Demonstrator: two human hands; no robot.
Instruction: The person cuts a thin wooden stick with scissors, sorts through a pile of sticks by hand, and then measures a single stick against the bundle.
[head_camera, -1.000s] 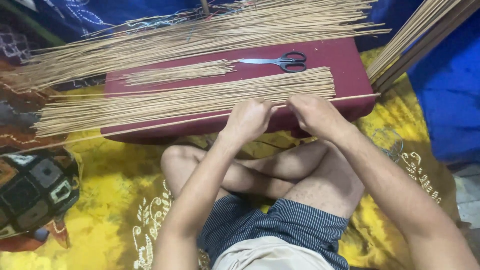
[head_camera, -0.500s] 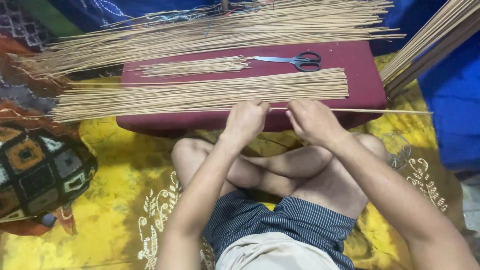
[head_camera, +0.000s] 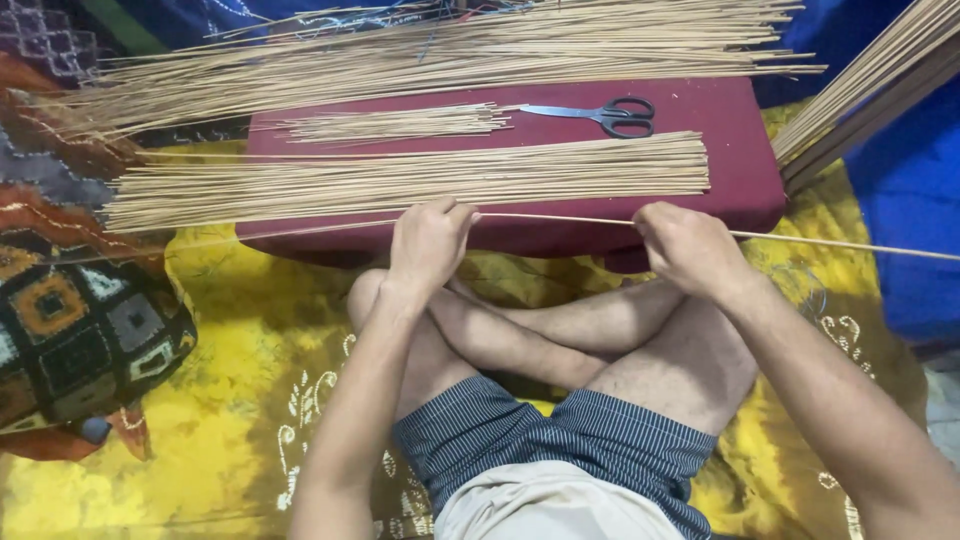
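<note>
A single long thin bamboo stick (head_camera: 555, 219) runs level along the near edge of a maroon cushion (head_camera: 735, 170). My left hand (head_camera: 428, 240) pinches it near the middle and my right hand (head_camera: 685, 245) grips it further right; its end sticks out past the cushion to the right. Just beyond my hands a flat layer of similar sticks (head_camera: 400, 180) lies across the cushion. A smaller bundle of short sticks (head_camera: 395, 123) and black-handled scissors (head_camera: 600, 113) lie behind that.
A large heap of long sticks (head_camera: 450, 50) spreads across the back. More sticks (head_camera: 870, 85) lean at the upper right over blue cloth. A patchwork cushion (head_camera: 75, 330) sits at left on yellow patterned fabric (head_camera: 230, 400). My crossed legs are below.
My hands have spread apart along the single stick, the right one sliding to the right. The stick now reaches further out past the cushion's right side.
</note>
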